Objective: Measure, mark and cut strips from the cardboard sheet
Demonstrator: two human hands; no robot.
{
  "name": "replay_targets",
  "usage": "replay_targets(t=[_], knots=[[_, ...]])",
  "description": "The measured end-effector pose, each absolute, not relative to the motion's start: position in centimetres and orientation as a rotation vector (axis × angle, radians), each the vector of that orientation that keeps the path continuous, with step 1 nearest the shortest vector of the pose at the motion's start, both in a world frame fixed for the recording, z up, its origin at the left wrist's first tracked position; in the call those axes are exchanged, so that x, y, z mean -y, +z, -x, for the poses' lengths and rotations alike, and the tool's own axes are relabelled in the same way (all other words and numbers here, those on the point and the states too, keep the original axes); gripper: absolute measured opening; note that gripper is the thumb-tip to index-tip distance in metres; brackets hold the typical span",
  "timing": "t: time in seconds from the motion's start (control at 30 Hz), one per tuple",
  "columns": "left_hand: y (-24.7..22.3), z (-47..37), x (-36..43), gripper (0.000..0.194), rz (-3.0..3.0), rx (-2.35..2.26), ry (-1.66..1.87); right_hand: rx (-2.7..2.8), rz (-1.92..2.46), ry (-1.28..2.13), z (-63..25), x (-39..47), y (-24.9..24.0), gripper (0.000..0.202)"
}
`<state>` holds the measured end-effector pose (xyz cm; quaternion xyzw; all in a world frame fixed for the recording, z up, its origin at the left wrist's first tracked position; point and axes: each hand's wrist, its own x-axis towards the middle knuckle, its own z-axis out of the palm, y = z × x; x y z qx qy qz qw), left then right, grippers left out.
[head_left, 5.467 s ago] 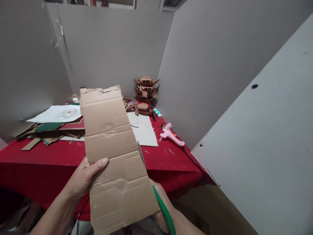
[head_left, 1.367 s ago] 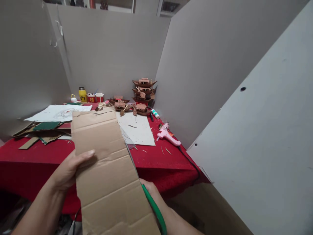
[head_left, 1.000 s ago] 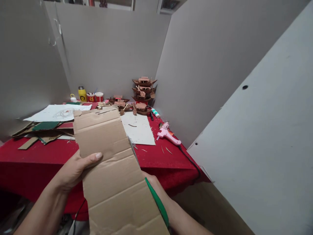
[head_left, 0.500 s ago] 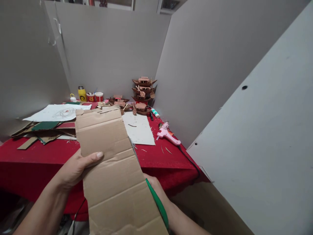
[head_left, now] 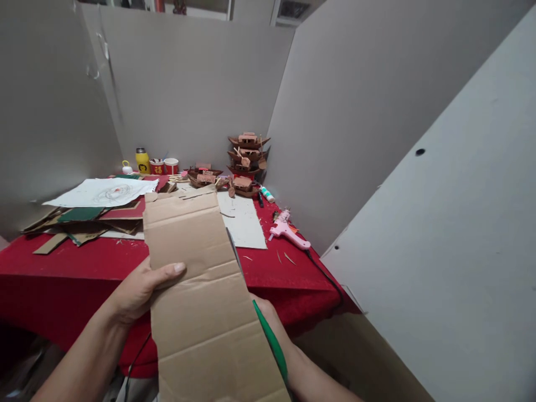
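Note:
A long piece of brown cardboard point(head_left: 205, 301), creased across in several places, is held up in front of the table. My left hand point(head_left: 144, 285) grips its left edge, the thumb lying flat on the face and the fingers hidden behind. At the right edge, my right hand point(head_left: 268, 315) is closed round green-handled scissors point(head_left: 270, 340). Part of a grey blade shows along the cardboard's right edge. Most of the right fingers and the rest of the scissors are hidden behind the cardboard.
On the red-covered table point(head_left: 104, 262) lie a white board point(head_left: 251, 226), stacked cardboard point(head_left: 86, 215) under a drawn-on sheet point(head_left: 84, 192), and a pink glue gun point(head_left: 288, 231) with a black cord. Behind stand brown model boats point(head_left: 247, 156), cups point(head_left: 171, 166) and a yellow bottle point(head_left: 142, 161). Grey panels enclose the table.
The cardboard and my left hand have shifted a little to the right. My right hand stays at the right edge with the scissors, nearly in place.

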<state>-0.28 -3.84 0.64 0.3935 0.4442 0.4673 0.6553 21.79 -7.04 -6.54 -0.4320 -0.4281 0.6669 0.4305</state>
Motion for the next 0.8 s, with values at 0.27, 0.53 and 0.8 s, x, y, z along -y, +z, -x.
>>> replay_targets(t=[0.27,0.53,0.8], knots=[[1.9,3.3,2.6,0.041,-0.823,-1.087,1.354,1.324,1.112,1.288,-23.5,7.5,-5.8,0.045],[2.4,6.0,1.8,0.035,-0.785,-1.099,1.59,1.358,1.115,1.399,-23.2,7.9,-6.7,0.05],[2.4,6.7,2.0,0.032,-0.768,-1.095,1.663,1.318,1.081,1.422,-22.7,8.3,-6.7,0.052]])
